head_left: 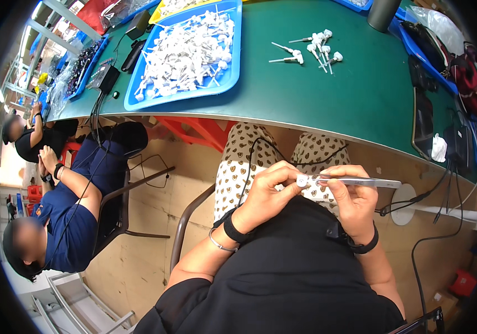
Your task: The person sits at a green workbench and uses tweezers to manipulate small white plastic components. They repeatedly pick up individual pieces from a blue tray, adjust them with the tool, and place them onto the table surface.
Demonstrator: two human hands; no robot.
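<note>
Above my lap, my left hand (267,193) pinches a small white plastic piece (302,180) with a round head. My right hand (354,201) grips silver metal tweezers (371,182), whose tips meet the white piece. Exactly how the tips touch it is too small to make out. Beyond my hands, the green table (288,106) carries a blue tray (238,53) heaped with white round-headed pieces on thin stems (185,53). Several similar pieces (323,49) lie loose on the table to the right of that tray.
A dark cylinder (383,14) stands at the far right of the table, near a dark red bag (471,80) and a phone-like dark slab (422,119). Cables (423,239) hang at the right. On my left, a person in a navy shirt (71,222) sits on a chair.
</note>
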